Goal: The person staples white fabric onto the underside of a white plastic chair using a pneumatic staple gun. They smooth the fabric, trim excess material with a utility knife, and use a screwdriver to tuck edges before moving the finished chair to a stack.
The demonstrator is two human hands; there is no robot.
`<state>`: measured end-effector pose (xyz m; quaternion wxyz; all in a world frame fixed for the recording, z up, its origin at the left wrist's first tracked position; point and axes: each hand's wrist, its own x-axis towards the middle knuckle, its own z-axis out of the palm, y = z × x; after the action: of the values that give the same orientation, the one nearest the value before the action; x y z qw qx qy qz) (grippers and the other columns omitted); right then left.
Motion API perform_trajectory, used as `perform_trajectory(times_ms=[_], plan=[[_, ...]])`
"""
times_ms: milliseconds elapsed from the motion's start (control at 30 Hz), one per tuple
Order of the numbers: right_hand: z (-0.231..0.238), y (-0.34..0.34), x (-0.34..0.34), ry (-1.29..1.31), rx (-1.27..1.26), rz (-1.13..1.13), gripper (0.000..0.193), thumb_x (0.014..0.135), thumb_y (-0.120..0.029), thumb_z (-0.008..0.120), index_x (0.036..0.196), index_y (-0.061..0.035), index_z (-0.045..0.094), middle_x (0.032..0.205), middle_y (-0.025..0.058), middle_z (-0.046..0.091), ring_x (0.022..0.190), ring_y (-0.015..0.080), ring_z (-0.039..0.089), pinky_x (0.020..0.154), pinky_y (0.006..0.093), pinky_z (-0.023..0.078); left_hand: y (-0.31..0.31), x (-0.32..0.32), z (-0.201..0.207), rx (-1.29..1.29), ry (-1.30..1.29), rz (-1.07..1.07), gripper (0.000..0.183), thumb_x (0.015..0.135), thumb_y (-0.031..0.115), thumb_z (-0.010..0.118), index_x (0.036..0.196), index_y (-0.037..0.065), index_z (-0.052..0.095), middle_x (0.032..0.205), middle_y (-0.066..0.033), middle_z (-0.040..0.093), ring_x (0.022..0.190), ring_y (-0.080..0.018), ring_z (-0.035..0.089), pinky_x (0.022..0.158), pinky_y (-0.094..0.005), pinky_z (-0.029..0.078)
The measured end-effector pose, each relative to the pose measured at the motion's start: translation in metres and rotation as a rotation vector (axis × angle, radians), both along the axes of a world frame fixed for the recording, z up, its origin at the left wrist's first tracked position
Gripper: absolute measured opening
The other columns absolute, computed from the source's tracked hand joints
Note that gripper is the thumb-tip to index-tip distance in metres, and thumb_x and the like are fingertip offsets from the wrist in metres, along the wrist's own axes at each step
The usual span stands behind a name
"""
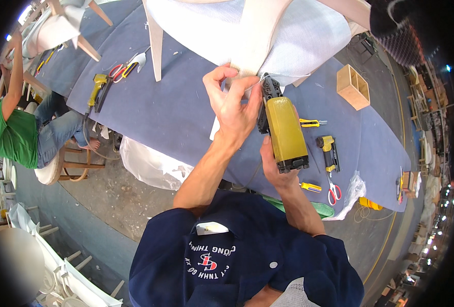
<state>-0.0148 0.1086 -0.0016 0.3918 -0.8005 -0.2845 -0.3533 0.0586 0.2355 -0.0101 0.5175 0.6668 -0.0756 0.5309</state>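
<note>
An upside-down wooden chair (156,48) with white woven fabric (309,38) lies over the far part of the blue-covered table (155,112). My left hand (233,107) is at the chair's near edge, thumb and fingers pinched on the fabric edge there. My right hand (278,174) is wrapped round a yellow and black staple gun (286,125). The gun's black nose points away from me and meets the fabric close to my left fingertips. Its body hides most of my right fingers.
To the right are an open wooden box (354,87), a second air stapler (328,152), red-handled scissors (334,192) and yellow cutters (310,187). Another air tool (98,92) and scissors (119,71) lie left. A co-worker in a green shirt (12,133) sits at far left.
</note>
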Motion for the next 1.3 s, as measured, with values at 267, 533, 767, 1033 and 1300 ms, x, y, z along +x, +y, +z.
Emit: perform_trajectory(times_ms=[267, 533, 767, 1033, 1300], plan=[[0.008, 0.004, -0.003, 0.010, 0.000, 0.011, 0.047, 0.078, 0.003, 0.065, 0.124, 0.0070, 0.057, 0.133, 0.0332, 0.053, 0.109, 0.0450, 0.062, 0.091, 0.0449, 0.052, 0.002, -0.003, 0.001, 0.033, -0.001, 0.007, 0.025, 0.073, -0.007, 0.079, 0.092, 0.007, 0.071, 0.113, -0.0134, 0.042, 0.109, -0.0298, 0.051, 0.092, -0.0408, 0.051], [-0.016, -0.013, -0.014, 0.369, 0.107, 0.015, 0.046, 0.079, 0.002, 0.064, 0.125, 0.0064, 0.056, 0.135, 0.0318, 0.052, 0.109, 0.0431, 0.062, 0.090, 0.0436, 0.052, 0.001, -0.004, 0.003, 0.010, 0.015, -0.035, 0.024, 0.071, -0.004, 0.080, 0.090, 0.008, 0.071, 0.108, -0.0144, 0.044, 0.108, -0.0327, 0.048, 0.101, -0.0491, 0.046], [-0.011, -0.006, -0.012, 0.236, 0.093, 0.025, 0.047, 0.079, 0.003, 0.064, 0.125, 0.0053, 0.056, 0.133, 0.0315, 0.053, 0.106, 0.0444, 0.062, 0.088, 0.0443, 0.052, -0.004, -0.002, 0.004, -0.049, 0.012, 0.016, 0.022, 0.074, -0.002, 0.081, 0.091, 0.008, 0.072, 0.109, -0.0126, 0.041, 0.107, -0.0306, 0.047, 0.096, -0.0457, 0.047], [-0.011, -0.004, -0.010, 0.281, 0.111, 0.023, 0.049, 0.077, 0.004, 0.064, 0.126, 0.0064, 0.055, 0.134, 0.0318, 0.052, 0.108, 0.0448, 0.062, 0.090, 0.0446, 0.052, -0.003, -0.004, 0.008, -0.019, 0.008, 0.052, 0.024, 0.072, -0.003, 0.081, 0.090, 0.009, 0.072, 0.104, -0.0117, 0.043, 0.103, -0.0296, 0.049, 0.095, -0.0445, 0.048], [-0.004, 0.002, -0.004, 0.235, 0.138, 0.100, 0.055, 0.078, 0.003, 0.065, 0.132, 0.0079, 0.052, 0.140, 0.0314, 0.049, 0.120, 0.0441, 0.059, 0.098, 0.0435, 0.050, -0.002, -0.006, 0.011, -0.090, 0.080, 0.013, 0.025, 0.072, -0.008, 0.079, 0.090, 0.009, 0.072, 0.106, -0.0119, 0.043, 0.107, -0.0317, 0.053, 0.094, -0.0433, 0.051]])
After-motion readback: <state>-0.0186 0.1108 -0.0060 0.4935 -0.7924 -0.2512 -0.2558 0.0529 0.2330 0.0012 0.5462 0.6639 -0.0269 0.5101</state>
